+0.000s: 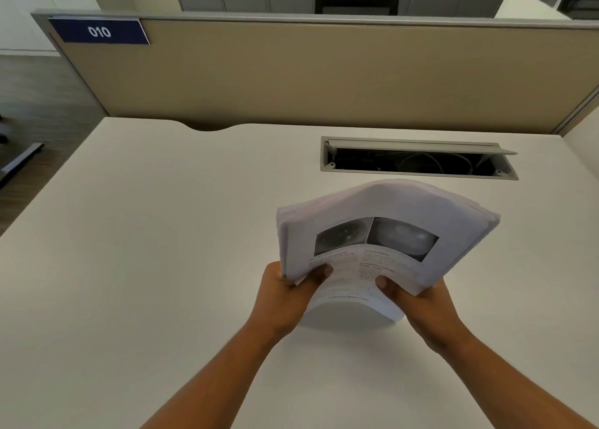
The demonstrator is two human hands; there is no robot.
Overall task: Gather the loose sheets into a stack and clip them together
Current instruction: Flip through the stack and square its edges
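A thick stack of printed sheets (379,234) stands on its lower edge on the white desk (146,266), bowed and leaning away from me. Its front page carries two grey photographs and blocks of text. My left hand (285,292) grips the stack's lower left side, thumb on the front page. My right hand (418,302) grips the lower right side the same way. The sheet edges at the top right fan out slightly. No clip is in view.
An open cable tray (418,159) with a raised grey lid is cut into the desk just beyond the stack. A beige partition (291,72) with a blue "010" sign (99,31) closes off the far edge. The desk's left edge drops to the floor.
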